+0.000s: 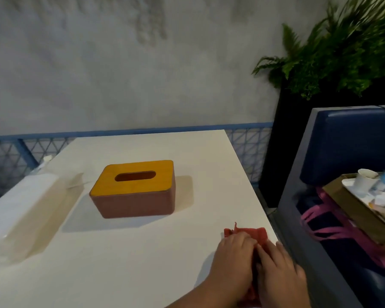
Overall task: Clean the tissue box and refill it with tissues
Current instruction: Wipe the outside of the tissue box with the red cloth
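1. Both hands, head view: the left hand and right hand lie side by side, touching, on a red cloth at the near right edge of the table.
2. Hand state: the right hand's fingers lie fairly straight and press the cloth flat. The left hand's fingers bend down onto it; blur prevents telling whether they pinch a fold.
3. Pose: both forearms enter from the bottom edge, palms down, low over the table.
4. Task items: the tissue box, with its lid on and nothing visible in its dark slot, stands mid-table, well apart from the hands. A clear-wrapped tissue pack lies to its left.
5. Step in hand, as judged: the cloth is being readied for wiping; the box appears untouched.
6. Next move, as judged: gather the cloth in one hand, reach forward and left to the box, and steady it with the other hand while wiping.
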Demonstrator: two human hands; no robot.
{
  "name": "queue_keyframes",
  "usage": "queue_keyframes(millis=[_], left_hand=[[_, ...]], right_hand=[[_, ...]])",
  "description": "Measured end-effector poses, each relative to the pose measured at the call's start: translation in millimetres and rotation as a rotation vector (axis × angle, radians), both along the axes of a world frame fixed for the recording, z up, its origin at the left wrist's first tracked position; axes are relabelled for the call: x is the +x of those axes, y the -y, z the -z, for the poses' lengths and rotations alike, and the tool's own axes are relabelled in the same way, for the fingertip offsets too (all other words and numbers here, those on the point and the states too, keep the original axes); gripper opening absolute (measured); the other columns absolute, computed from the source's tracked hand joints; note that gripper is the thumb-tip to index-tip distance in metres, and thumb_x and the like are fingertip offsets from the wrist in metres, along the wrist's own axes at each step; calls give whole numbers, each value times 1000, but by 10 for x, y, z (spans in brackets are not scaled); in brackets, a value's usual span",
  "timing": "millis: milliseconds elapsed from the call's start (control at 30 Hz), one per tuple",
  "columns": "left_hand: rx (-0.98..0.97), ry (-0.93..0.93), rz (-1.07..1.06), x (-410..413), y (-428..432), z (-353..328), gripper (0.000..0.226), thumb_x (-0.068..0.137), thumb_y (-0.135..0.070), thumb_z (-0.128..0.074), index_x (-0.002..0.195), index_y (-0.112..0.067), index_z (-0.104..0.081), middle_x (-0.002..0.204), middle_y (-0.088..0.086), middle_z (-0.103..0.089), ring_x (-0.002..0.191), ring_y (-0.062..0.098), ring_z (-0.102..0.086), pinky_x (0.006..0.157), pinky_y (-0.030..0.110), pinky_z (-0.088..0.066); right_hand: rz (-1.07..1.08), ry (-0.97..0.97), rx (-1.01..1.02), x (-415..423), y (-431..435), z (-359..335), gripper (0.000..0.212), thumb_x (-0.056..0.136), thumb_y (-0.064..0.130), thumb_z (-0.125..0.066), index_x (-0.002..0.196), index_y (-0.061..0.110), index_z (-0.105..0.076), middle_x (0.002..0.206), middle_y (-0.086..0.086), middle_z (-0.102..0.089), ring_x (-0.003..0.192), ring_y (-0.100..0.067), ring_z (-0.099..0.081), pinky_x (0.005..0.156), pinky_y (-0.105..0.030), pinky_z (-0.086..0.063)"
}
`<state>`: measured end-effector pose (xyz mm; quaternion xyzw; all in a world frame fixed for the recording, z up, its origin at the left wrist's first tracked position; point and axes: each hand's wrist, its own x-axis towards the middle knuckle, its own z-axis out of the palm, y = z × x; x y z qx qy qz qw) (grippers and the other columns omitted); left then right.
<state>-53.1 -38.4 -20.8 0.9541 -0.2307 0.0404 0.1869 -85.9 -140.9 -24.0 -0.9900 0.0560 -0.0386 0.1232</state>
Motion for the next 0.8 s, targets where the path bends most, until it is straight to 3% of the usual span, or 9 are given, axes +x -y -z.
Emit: queue_keyframes(millis=[100, 200, 267, 333, 400, 467, 533, 667, 800], left_hand=[[91, -26, 11, 20, -28, 140, 26, 74, -43, -43, 77, -41, -68, 84, -27, -66, 78, -10, -61, 74, 10, -50], [81, 4, 47, 67, -14, 163, 35, 89, -24, -36, 111, -21, -64, 121, -2, -62, 115, 14, -55, 104, 32, -39], [131, -65, 74, 60, -22, 133, 39, 97, -23, -32, 131, -10, -46, 143, 10, -43, 135, 27, -35, 117, 44, -18], [156, -96, 62, 42, -80, 108, 45, 100, -24, -30, 143, -9, -31, 154, 10, -26, 144, 27, -15, 119, 48, -1], [166, -144, 89, 16, -147, 95, 50, 101, -25, -28, 149, -10, -19, 159, 7, -11, 147, 23, -2, 116, 49, 8], [207, -190, 124, -6, -244, 40, 54, 101, -28, -30, 150, -10, -15, 160, 6, -4, 147, 21, 3, 114, 51, 12], [236, -184, 162, -13, -334, 1, 57, 100, -33, -36, 149, -9, -19, 159, 10, -7, 147, 22, 1, 112, 52, 14], [137, -154, 136, -39, -591, -81, 50, 90, -28, -55, 136, -9, -46, 153, 12, -27, 142, 26, -20, 111, 52, 15], [62, -23, -54, 17, -1054, -270, 54, 85, -43, -34, 126, -16, -56, 143, 4, -42, 133, 23, -36, 115, 48, 2]], right_hand=[[-47, 1, 30, 38, 105, 198, 56, 98, 41, -12, 114, 26, -64, 131, 2, -58, 140, -15, -20, 87, -48, -44], [-50, 79, 5, 44, 143, 395, 57, 96, 47, 1, 113, 20, -48, 110, -10, -70, 142, 3, 11, 92, -45, -27], [-40, 101, 6, 32, 159, 417, 59, 95, 50, 0, 114, 18, -46, 110, -12, -70, 142, 6, 10, 87, -51, -30], [-62, -22, -37, 7, 201, 452, 62, 94, 53, -8, 115, 16, -53, 120, -7, -65, 144, -8, -18, 86, -59, -34], [-87, -183, -143, 5, 190, 329, 67, 84, 56, -21, 122, 18, -61, 134, 0, -46, 126, -25, -51, 83, -71, -38], [-86, -357, -215, 35, 154, 99, 77, 79, 62, -14, 148, 28, -20, 143, 10, 2, 142, -25, -25, 103, -70, -21], [-109, -334, -201, 66, 174, 9, 73, 88, 63, -23, 148, 36, 9, 143, 15, 26, 146, -20, 8, 113, -59, -5], [-81, -420, -197, 175, -37, -309, 73, 87, 59, -40, 146, 41, -2, 158, 7, 13, 146, -21, 10, 114, -57, -9], [-101, -265, -75, 339, -389, -499, 64, 89, 59, -39, 145, 40, -13, 158, 7, 1, 147, -19, 4, 115, -54, -11]])
